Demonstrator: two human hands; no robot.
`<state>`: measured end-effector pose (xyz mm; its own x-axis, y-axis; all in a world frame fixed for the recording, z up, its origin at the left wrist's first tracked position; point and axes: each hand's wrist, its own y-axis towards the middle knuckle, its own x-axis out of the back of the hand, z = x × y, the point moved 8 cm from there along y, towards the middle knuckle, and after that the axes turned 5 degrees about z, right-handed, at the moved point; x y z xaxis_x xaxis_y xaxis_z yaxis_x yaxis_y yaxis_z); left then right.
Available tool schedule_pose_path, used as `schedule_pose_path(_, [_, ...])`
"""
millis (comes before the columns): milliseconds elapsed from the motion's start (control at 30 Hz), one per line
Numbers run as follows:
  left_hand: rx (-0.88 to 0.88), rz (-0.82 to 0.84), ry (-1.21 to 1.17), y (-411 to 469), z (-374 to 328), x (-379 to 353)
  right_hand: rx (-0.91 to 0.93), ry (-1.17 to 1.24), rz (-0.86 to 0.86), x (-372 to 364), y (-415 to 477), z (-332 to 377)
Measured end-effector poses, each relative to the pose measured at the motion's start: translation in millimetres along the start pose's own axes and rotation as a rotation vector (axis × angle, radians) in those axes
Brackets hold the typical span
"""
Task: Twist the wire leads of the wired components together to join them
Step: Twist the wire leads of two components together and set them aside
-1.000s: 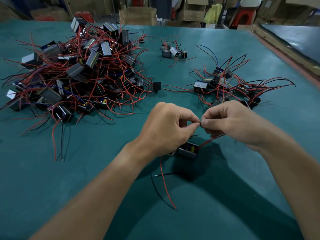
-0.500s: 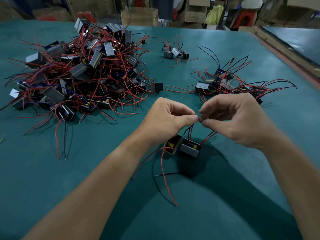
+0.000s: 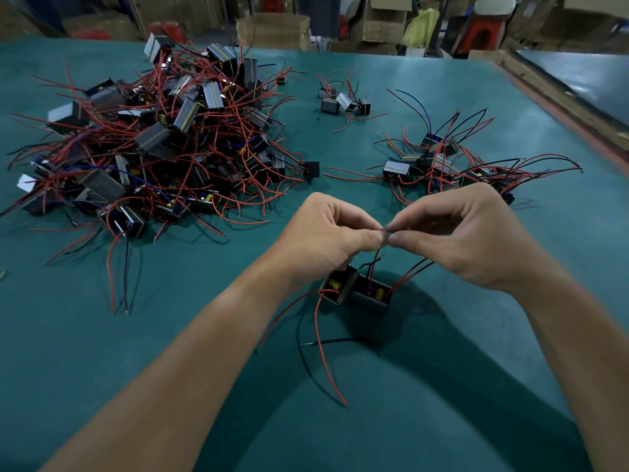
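We're mid-twist on one pair: left hand (image 3: 326, 240) & right hand (image 3: 456, 240), fingers curled, each pinch the lead tips (image 3: 386, 230) thumb-to-forefinger above the two components (image 3: 355, 289) toward the table's (image 3: 102, 335) near edge, w/ the far-left-corner pile (image 3: 153, 148) prob. undone.

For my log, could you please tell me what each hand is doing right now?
Left hand: pinching the wire leads.
Right hand: pinching the same leads.
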<state>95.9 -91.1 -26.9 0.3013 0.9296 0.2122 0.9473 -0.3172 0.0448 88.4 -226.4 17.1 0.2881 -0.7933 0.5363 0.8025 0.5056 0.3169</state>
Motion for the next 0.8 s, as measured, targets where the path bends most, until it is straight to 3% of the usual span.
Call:
schedule_pose_path(167, [-0.092,-0.011,0.086,-2,-8,-2,-0.109,-0.026,-0.007,3,2,-15])
schedule_pose_path(333, [-0.237,-0.081,0.323,-8,-18,-4,-0.447,0.321,0.048,-12,-2,-45])
schedule_pose_path(433, [-0.219,-0.091,0.277,-6,-17,-1,-0.301,0.225,-0.05,-5,1,-34])
schedule_pose_path(567, [-0.128,-0.077,0.14,-1,-10,2,-0.035,-0.075,-0.111,1,3,-9])
schedule_pose_path(800, [-0.109,-0.109,0.126,0,-6,2,-0.067,-0.117,-0.089,2,1,-16])
